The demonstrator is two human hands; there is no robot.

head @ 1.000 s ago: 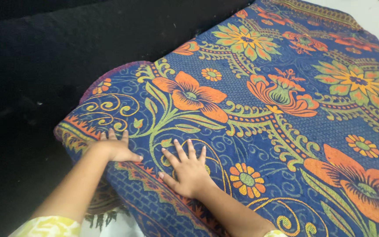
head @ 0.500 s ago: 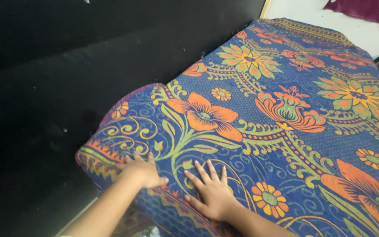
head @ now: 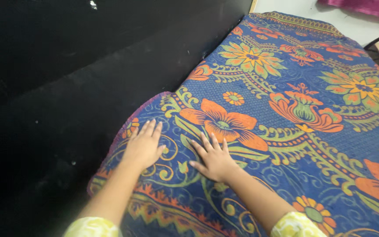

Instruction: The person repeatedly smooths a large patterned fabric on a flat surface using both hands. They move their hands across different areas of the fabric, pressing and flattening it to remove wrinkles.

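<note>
A bed point(head: 373, 30) runs from the near middle to the far right, and a blue cloth point(head: 286, 145) with orange and green flowers is spread flat over it. Two hands lie palm down on the cloth's near left corner, the left hand point(head: 143, 147) just beside the edge and the right hand point(head: 216, 160) close by it
</note>
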